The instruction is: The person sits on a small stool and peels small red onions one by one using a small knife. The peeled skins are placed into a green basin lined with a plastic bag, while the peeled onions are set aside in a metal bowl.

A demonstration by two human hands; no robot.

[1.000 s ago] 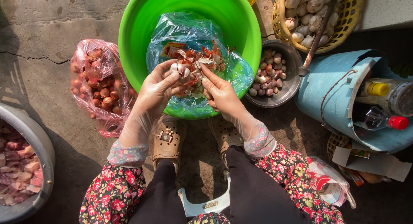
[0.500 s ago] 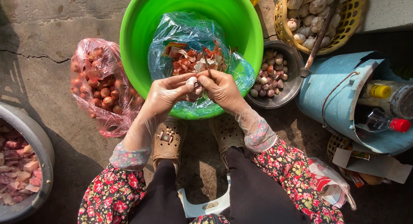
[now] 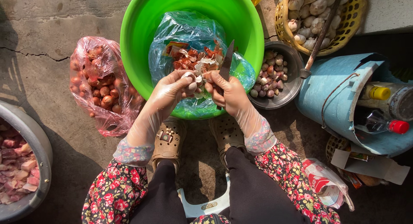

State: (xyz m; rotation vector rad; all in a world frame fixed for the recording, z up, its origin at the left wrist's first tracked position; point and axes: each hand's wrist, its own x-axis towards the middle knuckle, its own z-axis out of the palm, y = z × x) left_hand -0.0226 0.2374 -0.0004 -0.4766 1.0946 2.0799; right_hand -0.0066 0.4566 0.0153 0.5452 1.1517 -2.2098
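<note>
Basin [image 3: 142, 43] ahead; shallot bag [image 3: 101, 88] left of it; garlic bowl [image 3: 288, 90] right.

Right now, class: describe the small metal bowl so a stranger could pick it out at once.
Find the big green basin. Touching its right rim sits a small metal bowl of peeled cloves, below the yellow basket. Unlike the large metal basin at far left, it holds no meat.

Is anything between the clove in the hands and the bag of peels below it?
Nothing visible. The left hand pinches the clove, the right hand holds the knife, and both hang directly over the blue bag of peels in the green basin.
</note>
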